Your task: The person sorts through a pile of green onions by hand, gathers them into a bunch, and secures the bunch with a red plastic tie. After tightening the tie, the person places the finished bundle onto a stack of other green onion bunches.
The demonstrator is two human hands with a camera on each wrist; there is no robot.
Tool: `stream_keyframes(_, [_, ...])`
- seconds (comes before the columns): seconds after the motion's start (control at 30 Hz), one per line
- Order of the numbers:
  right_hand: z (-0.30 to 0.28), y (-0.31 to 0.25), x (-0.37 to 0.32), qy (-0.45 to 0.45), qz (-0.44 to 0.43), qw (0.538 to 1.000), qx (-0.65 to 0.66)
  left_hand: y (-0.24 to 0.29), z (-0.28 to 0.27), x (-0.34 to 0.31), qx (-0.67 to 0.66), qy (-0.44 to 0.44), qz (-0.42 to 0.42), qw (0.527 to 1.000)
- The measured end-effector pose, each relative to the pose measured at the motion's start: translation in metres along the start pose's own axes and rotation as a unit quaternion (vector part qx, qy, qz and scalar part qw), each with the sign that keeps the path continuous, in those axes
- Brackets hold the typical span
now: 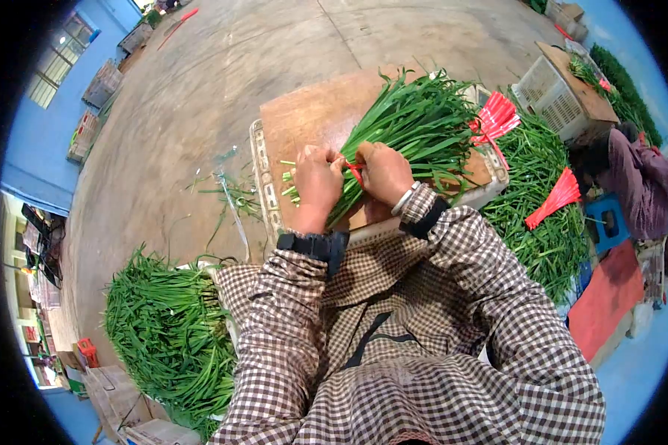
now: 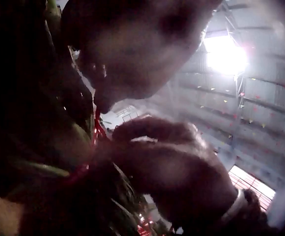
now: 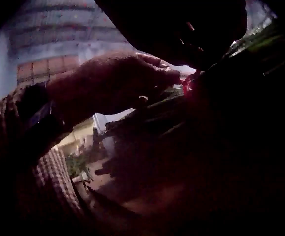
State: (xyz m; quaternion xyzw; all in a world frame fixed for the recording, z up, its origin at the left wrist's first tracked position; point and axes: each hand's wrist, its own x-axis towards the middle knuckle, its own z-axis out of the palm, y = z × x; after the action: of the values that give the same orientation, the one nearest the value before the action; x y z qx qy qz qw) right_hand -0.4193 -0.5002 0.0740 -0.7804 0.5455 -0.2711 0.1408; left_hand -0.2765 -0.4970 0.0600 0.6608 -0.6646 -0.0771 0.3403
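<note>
A bunch of long green chives [image 1: 416,111] lies across a wooden board [image 1: 297,104], its pale cut ends toward the left. Around its lower stems runs a red plastic strip [image 1: 355,170]. My left hand [image 1: 319,180] pinches one side of this strip between thumb and fingertips. The right hand [image 1: 385,173] pinches it from the other side, knuckles up, with the two hands almost meeting. In the dark right wrist view, the red strip [image 3: 188,84] shows at the left hand's fingertips. The left wrist view has the strip [image 2: 98,128] between both hands.
The board sits on a pale plastic crate [image 1: 256,156]. Red strips [image 1: 497,116] lie fanned at its right corner, with another bundle [image 1: 555,199] on the chive heap [image 1: 534,245] beyond. A second heap [image 1: 167,326] stands at lower left. Someone in purple clothing [image 1: 638,182] sits far right.
</note>
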Motion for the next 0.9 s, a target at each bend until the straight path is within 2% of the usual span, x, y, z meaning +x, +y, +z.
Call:
stream_keyframes(0.03, [-0.002,-0.001,0.001,0.010,-0.050,0.997,-0.052,0.003,0.000,-0.005,0.014,0.019,-0.003,1.000])
stream_keyframes(0.07, [-0.002,-0.001,0.003,0.010,-0.050,0.997,-0.052,0.008,-0.002,-0.010,0.014,0.019,-0.003,1.000])
stream_keyframes(0.13, [-0.006,0.004,0.018,0.026,-0.151,0.986,-0.063,0.023,-0.003,-0.020,0.050,0.111,0.040,0.992])
stream_keyframes(0.17, [-0.007,0.010,0.027,0.023,-0.195,0.980,-0.043,0.029,0.000,-0.025,0.070,0.123,0.032,0.989])
stream_keyframes(0.2, [-0.009,0.013,0.035,0.028,-0.190,0.980,-0.047,0.033,0.004,-0.029,0.066,0.121,0.038,0.990])
stream_keyframes(0.3, [-0.012,0.015,0.054,-0.079,-0.369,0.924,-0.057,0.036,0.022,-0.038,0.008,0.130,-0.051,0.990])
stream_keyframes(0.33, [-0.011,0.014,0.058,-0.076,-0.366,0.926,-0.061,0.036,0.028,-0.040,0.004,0.129,-0.046,0.991])
stream_keyframes(0.4, [-0.003,0.010,0.068,-0.142,-0.421,0.895,-0.040,0.044,0.032,-0.043,0.027,0.155,-0.067,0.985])
stream_keyframes(0.43, [0.008,0.010,0.073,-0.171,-0.410,0.894,-0.061,0.043,0.039,-0.043,0.012,0.194,-0.039,0.980])
stream_keyframes(0.47, [0.005,0.003,0.076,-0.168,-0.403,0.897,-0.062,0.041,0.038,-0.042,0.009,0.189,-0.033,0.981])
stream_keyframes(0.53, [0.000,-0.002,0.078,-0.211,-0.424,0.878,-0.072,0.036,0.039,-0.042,0.059,0.281,0.088,0.954])
stream_keyframes(0.7, [0.010,-0.003,0.077,-0.211,-0.450,0.868,-0.015,0.036,0.029,-0.046,0.037,0.221,0.114,0.968])
stream_keyframes(0.77, [0.013,-0.001,0.077,-0.191,-0.462,0.865,-0.052,0.031,0.033,-0.048,0.054,0.229,0.128,0.964])
stream_keyframes(0.83, [0.017,0.001,0.079,-0.189,-0.461,0.866,-0.035,0.027,0.035,-0.050,0.068,0.236,0.145,0.958])
stream_keyframes(0.9, [0.023,0.002,0.081,-0.192,-0.435,0.879,-0.038,0.029,0.031,-0.051,0.108,0.187,0.168,0.962])
